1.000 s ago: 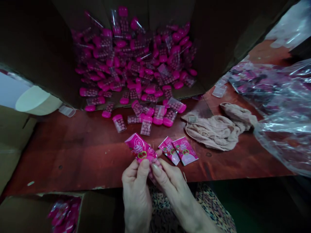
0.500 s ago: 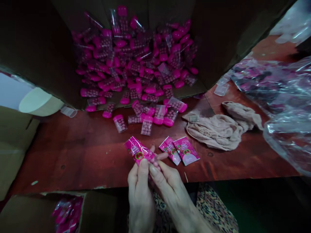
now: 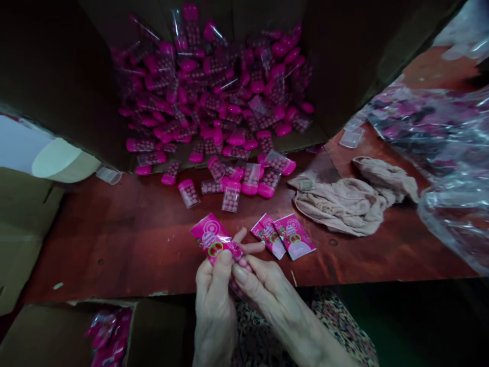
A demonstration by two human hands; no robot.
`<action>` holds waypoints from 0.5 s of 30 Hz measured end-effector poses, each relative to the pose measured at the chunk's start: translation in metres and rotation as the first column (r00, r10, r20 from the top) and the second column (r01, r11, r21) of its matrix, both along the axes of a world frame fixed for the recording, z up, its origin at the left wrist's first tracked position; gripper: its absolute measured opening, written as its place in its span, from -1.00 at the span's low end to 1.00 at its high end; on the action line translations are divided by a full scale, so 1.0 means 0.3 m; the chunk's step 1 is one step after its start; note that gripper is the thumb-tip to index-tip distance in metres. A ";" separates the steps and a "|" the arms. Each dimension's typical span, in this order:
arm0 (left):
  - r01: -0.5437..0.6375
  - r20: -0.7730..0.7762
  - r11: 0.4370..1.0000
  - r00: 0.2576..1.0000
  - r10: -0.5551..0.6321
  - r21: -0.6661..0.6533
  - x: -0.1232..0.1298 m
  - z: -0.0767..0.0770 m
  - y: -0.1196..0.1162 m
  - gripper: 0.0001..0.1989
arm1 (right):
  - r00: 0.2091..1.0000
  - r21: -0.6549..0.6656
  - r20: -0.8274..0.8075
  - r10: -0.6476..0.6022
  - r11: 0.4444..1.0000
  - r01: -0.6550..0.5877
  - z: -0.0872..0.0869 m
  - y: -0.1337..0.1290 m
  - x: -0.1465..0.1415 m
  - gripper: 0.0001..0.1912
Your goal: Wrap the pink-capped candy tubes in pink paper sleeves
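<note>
A shiny pink printed wrapper [image 3: 210,237] is pinched under the thumb of my left hand [image 3: 214,306]. Close against its lower right end, my right hand [image 3: 271,293] grips a clear candy container of pink balls [image 3: 244,264], mostly covered by my fingers. Whether the container's end is inside the wrapper, I cannot tell. Two fingertips stick out to the right behind the wrapper. Just right of my hands, two flat pink wrappers [image 3: 295,237] overlap on the red-brown table [image 3: 133,244]. Several capped candy containers [image 3: 231,196] lie beyond my hands.
A large cardboard box [image 3: 351,61] on its side holds a heap of pink-capped candy containers [image 3: 214,102]. To the right are a crumpled beige cloth [image 3: 344,206] and a clear plastic bag [image 3: 451,193]. An open box at lower left contains pink wrappers [image 3: 110,331]. A white bowl [image 3: 63,160] stands left.
Both hands have shifted slightly left, with the wrapper and the container still in them. The wrapper's free end now reaches a little farther left. The view has moved slightly.
</note>
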State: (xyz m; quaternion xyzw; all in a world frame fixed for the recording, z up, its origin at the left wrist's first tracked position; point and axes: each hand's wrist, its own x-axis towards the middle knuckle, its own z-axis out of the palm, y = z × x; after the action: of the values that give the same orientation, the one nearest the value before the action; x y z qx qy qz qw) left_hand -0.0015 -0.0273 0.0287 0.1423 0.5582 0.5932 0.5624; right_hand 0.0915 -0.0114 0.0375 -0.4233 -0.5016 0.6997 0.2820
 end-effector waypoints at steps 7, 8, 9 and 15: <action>-0.004 0.078 1.000 0.997 0.002 0.024 0.002 -0.007 -0.001 -0.61 | 0.990 -0.057 -0.141 -0.008 0.998 0.000 -0.029 0.020 -0.013 -0.73; -0.014 0.090 1.000 0.996 0.012 0.028 -0.002 -0.003 0.001 -0.60 | 0.981 -0.091 -0.191 0.031 0.995 -0.049 -0.040 0.023 -0.009 -0.74; -0.028 0.094 0.999 0.995 0.025 0.028 -0.006 0.001 0.005 -0.59 | 0.970 -0.124 -0.235 0.065 0.988 -0.096 -0.049 0.025 -0.005 -0.75; -0.003 0.112 0.997 0.994 0.011 -0.075 -0.005 0.022 0.003 -0.52 | 0.954 -0.150 -0.285 0.089 0.979 -0.136 -0.073 0.013 -0.007 -0.79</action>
State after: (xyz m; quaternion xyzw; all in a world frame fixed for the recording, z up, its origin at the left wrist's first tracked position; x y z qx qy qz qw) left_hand -0.0029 -0.0265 0.0353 0.0856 0.5478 0.5811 0.5957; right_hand 0.0895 -0.0076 0.0157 -0.3144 -0.4199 0.8068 0.2720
